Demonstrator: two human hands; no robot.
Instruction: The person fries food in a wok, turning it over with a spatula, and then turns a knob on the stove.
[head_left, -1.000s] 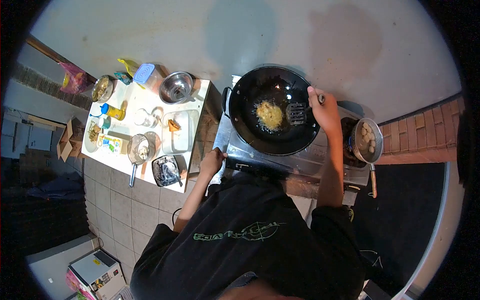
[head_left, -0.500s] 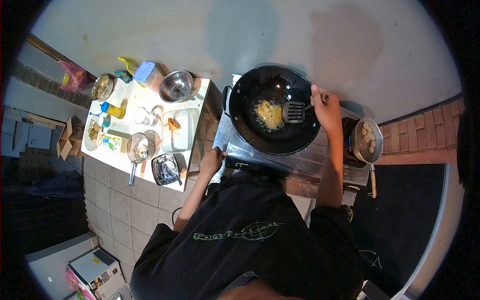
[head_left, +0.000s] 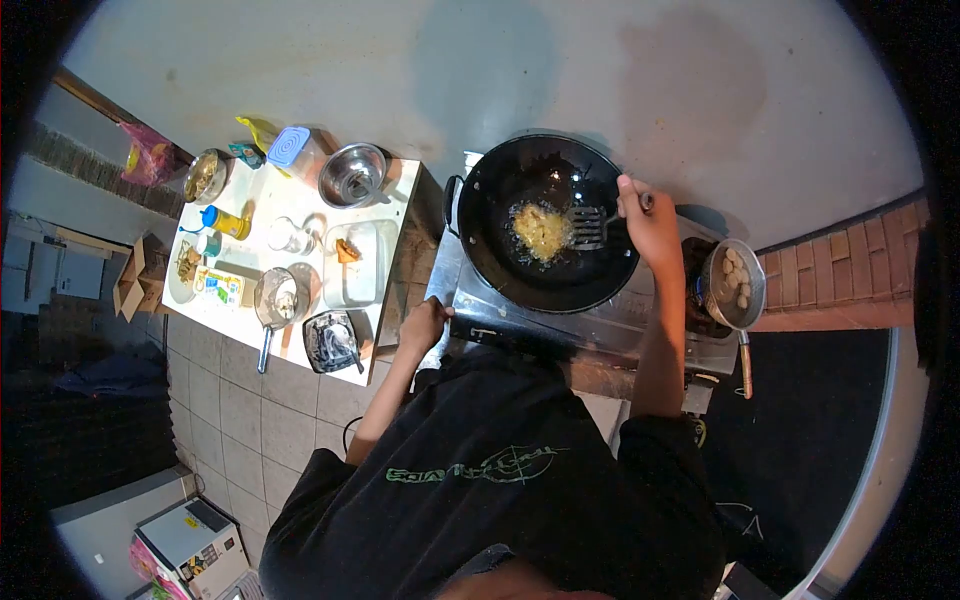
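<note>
My right hand (head_left: 652, 222) is closed round the handle of a slotted spatula (head_left: 587, 228), whose blade lies at the right side of a frying golden piece of food (head_left: 541, 232). Bubbling oil surrounds the food in the black wok (head_left: 505, 283), which stands on a metal gas stove (head_left: 490, 318). My left hand (head_left: 425, 322) is at the stove's front left corner, its fingers curled over the edge. The fingertips are partly hidden.
Right of the wok, a pan (head_left: 733, 312) holds several pale round pieces. On the left, a white table (head_left: 285, 345) bears a steel bowl (head_left: 340, 195), a clear tray (head_left: 368, 285) with a fried piece, a strainer (head_left: 268, 312) and a black dish (head_left: 330, 345).
The spatula blade has shifted slightly, now touching or overlapping the food's right edge. My right hand has moved a little downward in view. My left hand keeps its place.
</note>
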